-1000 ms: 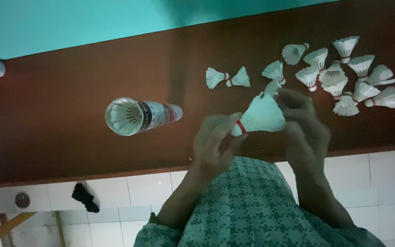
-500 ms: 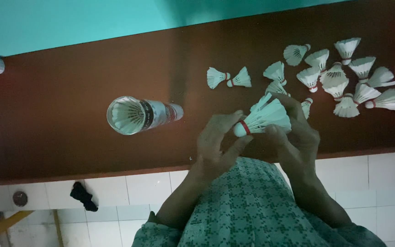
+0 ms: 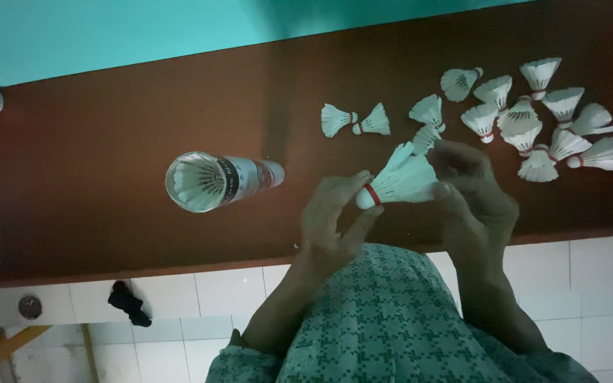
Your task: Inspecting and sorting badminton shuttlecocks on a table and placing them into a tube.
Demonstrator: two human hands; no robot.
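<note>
Watching the head feed. Both hands are on one white feathered shuttlecock with a red band round its cork (image 3: 399, 181), mid-frame, held in the air just above the dark brown wooden tabletop (image 3: 108, 142).

Left hand (image 3: 335, 223) pinches the cork end between thumb and fingertips. Right hand (image 3: 473, 195) cups the feather skirt, fingers curled round its far edge. Neither hand is clenched or free; both are grasping the same shuttlecock.

What has changed: a second ago the shuttlecock pointed its skirt up-right with the right hand over it. Half a second ago it lay flatter. Now it lies roughly level, cork to the left, skirt to the right, and it has slid a little left and down in frame. I read that as the person turning it over in the fingers, cork end now leading toward the left side of the picture.

Nothing else has moved:
- clear plastic tube with shuttlecocks stacked inside (image 3: 218, 181), left of centre, open mouth toward camera
- loose pile of white shuttlecocks (image 3: 533, 117), upper right
- pair of shuttlecocks lying cork to cork (image 3: 355, 120), above the hands

The tube is well apart from the held shuttlecock.
</note>
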